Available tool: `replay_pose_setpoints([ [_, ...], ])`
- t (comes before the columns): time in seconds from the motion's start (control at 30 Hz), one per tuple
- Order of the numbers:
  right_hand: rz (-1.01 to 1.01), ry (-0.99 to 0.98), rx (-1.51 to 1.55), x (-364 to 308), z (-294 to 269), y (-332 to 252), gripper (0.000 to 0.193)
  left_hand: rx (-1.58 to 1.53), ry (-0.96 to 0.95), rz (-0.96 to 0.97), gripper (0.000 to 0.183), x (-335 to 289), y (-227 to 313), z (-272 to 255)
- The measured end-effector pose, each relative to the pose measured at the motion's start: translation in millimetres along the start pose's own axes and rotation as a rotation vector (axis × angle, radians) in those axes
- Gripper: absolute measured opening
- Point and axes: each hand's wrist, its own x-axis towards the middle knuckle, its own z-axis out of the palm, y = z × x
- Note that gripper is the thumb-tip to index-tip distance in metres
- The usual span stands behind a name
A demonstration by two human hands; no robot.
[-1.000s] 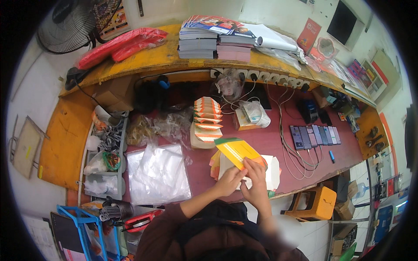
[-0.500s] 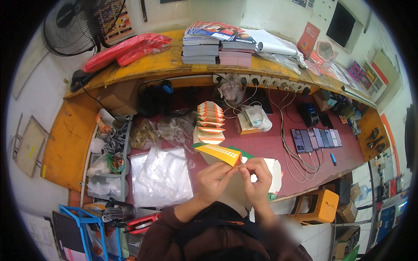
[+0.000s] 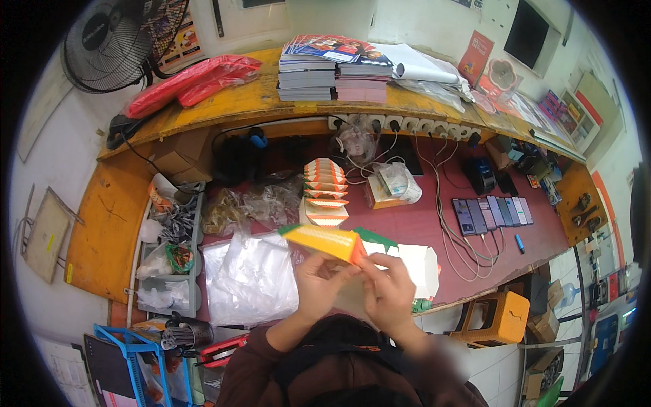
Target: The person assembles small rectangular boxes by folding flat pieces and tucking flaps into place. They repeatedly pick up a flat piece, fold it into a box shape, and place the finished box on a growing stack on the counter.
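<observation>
A yellow-and-orange cardboard box (image 3: 319, 240) with a green end is held up in front of me, partly folded. My left hand (image 3: 317, 286) grips its near side with curled fingers. At the box's right corner, my right hand (image 3: 389, 290) pinches the orange edge between thumb and fingers. Behind my right hand lie more cartons, with a white panel (image 3: 419, 270) facing up and green parts showing. Farther back, a row of nested orange-and-white folded boxes (image 3: 325, 193) stands on the dark red table. My hands hide the box's underside.
Clear plastic bags (image 3: 251, 278) lie left of my hands, beside a grey bin (image 3: 196, 285) of small packets. Several phones (image 3: 491, 214) with cables sit at the right, near a blue marker (image 3: 519, 243). Magazine stacks (image 3: 306, 78) stand on the shelf above. An orange stool (image 3: 508, 317) is at lower right.
The box has shifted left and turned, showing more of its orange end. My right hand has moved left and now presses on the corner; my left hand has moved slightly left.
</observation>
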Motion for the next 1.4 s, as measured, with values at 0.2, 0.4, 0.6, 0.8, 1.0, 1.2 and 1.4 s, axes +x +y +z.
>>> replay_pose_setpoints([
  [0.2,-0.092,-0.227,-0.2,9.9,1.6,2.4,0.048,-0.006,0.21,0.068,0.019,8.9,-4.6,-6.3],
  [0.4,0.222,0.009,0.143,13.3,1.3,26.7,0.02,-0.288,0.006,-0.077,0.027,7.6,-2.0,-15.4],
  [0.6,0.385,-0.087,0.554,9.1,4.9,37.3,0.016,1.158,-0.105,0.696,0.031,11.6,-26.0,-9.0],
  [0.8,0.485,0.072,0.53,9.8,1.3,39.9,0.017,1.223,-0.127,0.926,0.021,16.0,-42.3,-29.4],
  [1.0,0.655,0.089,0.986,9.6,-1.0,43.1,0.008,1.247,-0.129,0.907,0.02,18.4,-38.2,-23.1],
  [1.2,0.3,0.127,0.385,11.9,4.8,40.6,0.013,0.692,-0.032,0.463,0.018,17.1,-35.8,-34.1],
  [1.4,0.166,0.004,0.293,15.8,5.2,35.5,0.021,0.683,0.088,0.097,0.029,-4.6,-39.5,-39.8],
])
